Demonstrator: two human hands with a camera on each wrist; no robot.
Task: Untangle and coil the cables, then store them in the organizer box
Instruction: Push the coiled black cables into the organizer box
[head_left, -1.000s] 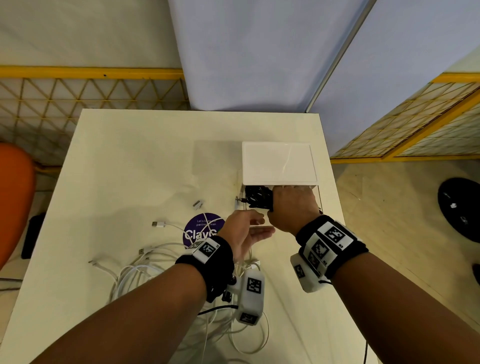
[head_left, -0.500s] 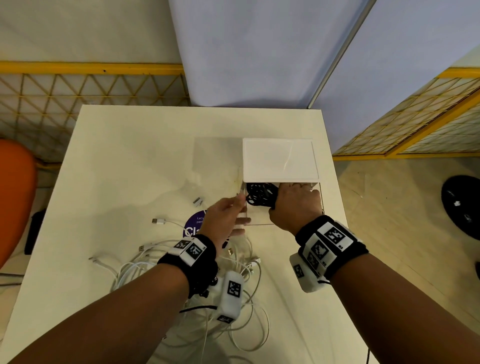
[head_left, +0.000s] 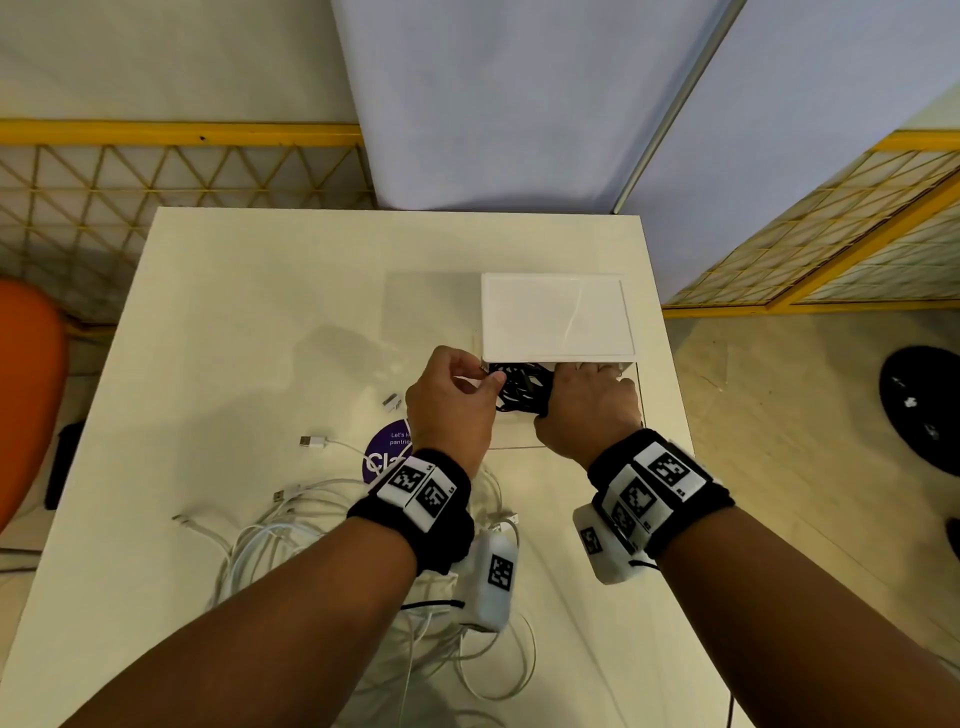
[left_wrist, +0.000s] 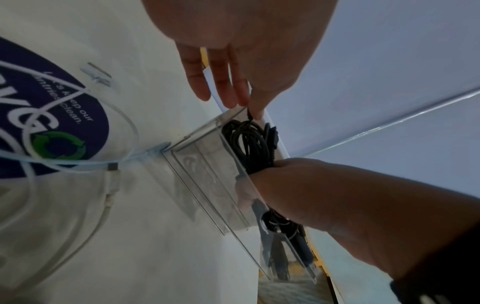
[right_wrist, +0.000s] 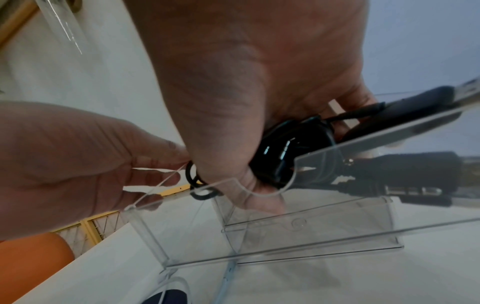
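The black cable (head_left: 522, 387), wound into a loose coil, sits in the top of the clear organizer box (left_wrist: 207, 164) at about two o'clock on the pale counter (head_left: 260, 312), just under the near edge of a white lid (head_left: 556, 317).

At the far left of the head view an orange chair (head_left: 26, 395) stands beside the counter. At about seven o'clock lies a tangle of white cables (head_left: 291, 525), their plugs fanned out toward nine o'clock, with a small white adapter (head_left: 392, 401) apart from them. A round purple sticker (head_left: 384, 452) sits near the centre, partly under the left wrist.

The left forearm runs up from seven o'clock to the left hand (head_left: 452, 400), knuckles upward, at the box's left wall. Its grip pinches one end of the black cable between thumb and forefinger; in the left wrist view the other fingers (left_wrist: 194, 72) stretch out straight above the box's rim.

The right forearm comes in from five o'clock, wrist bent down, with the right hand (head_left: 587, 405) over the box's open top. Its grip is clenched round the black coil, thumb (right_wrist: 249, 191) hooked under the loops and pressed down past a notched clear divider (right_wrist: 363, 148). Black plugs lie beyond that divider.
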